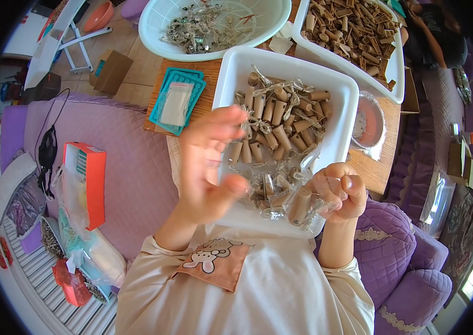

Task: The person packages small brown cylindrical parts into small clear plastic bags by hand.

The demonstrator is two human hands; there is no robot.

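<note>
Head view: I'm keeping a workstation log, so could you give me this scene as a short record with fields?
Left hand: open, blurred, at the tub's left edge; nothing seen in it
Right hand: fingers closed on clear plastic, beside a brown tube
Tub: white; holds many brown tubes and clear plastic
Upper left: pale basin, tangled bits inside
Upper right: second tub, brown pieces inside
Left of tub: teal trays, packet on top

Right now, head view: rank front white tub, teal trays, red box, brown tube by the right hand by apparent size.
1. Front white tub
2. Teal trays and red box: too alike to rank
3. Brown tube by the right hand
</note>
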